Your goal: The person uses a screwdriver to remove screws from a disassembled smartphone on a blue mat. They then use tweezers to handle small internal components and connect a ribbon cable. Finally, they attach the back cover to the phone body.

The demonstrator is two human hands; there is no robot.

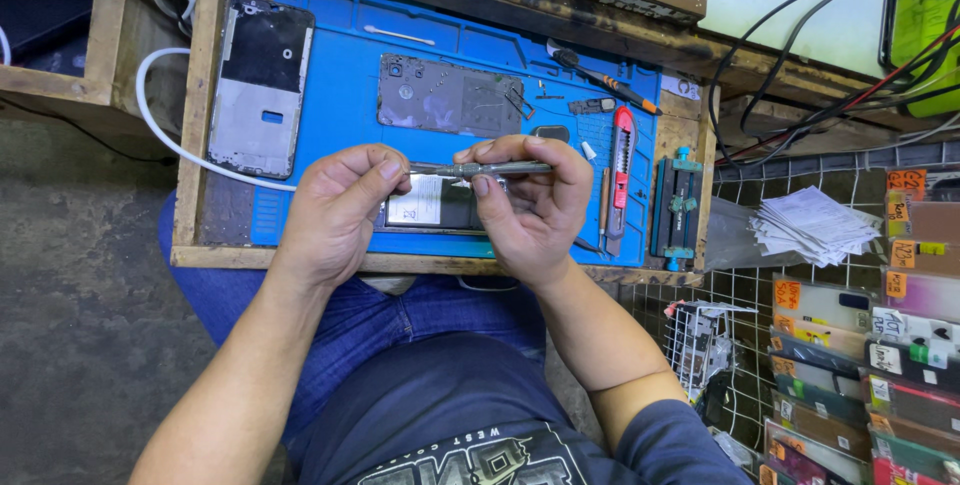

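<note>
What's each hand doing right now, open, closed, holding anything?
Left hand: closed, fingers pinched at the tip end of the grey metal tool.
Right hand: closed on the same tool, held over the opened phone.

A white rectangular label (415,201) lies on the opened phone's dark battery, mid-mat. At the right edge, flat packaged phone cases (868,365) hang in rows on a wire rack, bearing small orange price tags (903,254).
</note>
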